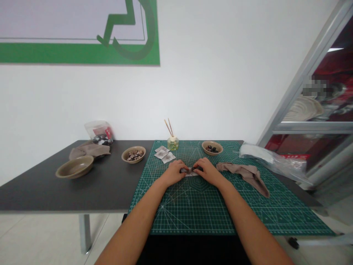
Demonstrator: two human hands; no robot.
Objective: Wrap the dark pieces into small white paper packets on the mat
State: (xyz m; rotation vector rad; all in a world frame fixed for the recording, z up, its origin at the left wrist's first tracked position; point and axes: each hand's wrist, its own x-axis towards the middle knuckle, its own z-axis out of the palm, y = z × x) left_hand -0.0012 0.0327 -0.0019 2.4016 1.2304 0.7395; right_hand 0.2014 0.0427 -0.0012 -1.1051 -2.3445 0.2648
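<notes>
In the middle of the green cutting mat (204, 217), my left hand (175, 173) and my right hand (209, 171) come close together over a small pale printed packet (192, 173). My left fingers are bent down onto its left end, with something dark beside them. On the right side, my thumb and fingers pinch a small dark piece (198, 169) that looks like a stone, right at the packet. Most of the packet is hidden under my fingers. Several similar printed packets (164, 154) lie overlapping, farther back on the left.
A reed diffuser (173, 143) stands behind my hands. Around are a bowl of dark pieces (212, 148), a bowl of brown pieces (134, 155), a wide bowl (75, 167), a clear jar (99, 133), a brown cloth (245, 173) and a plastic bag (275, 162).
</notes>
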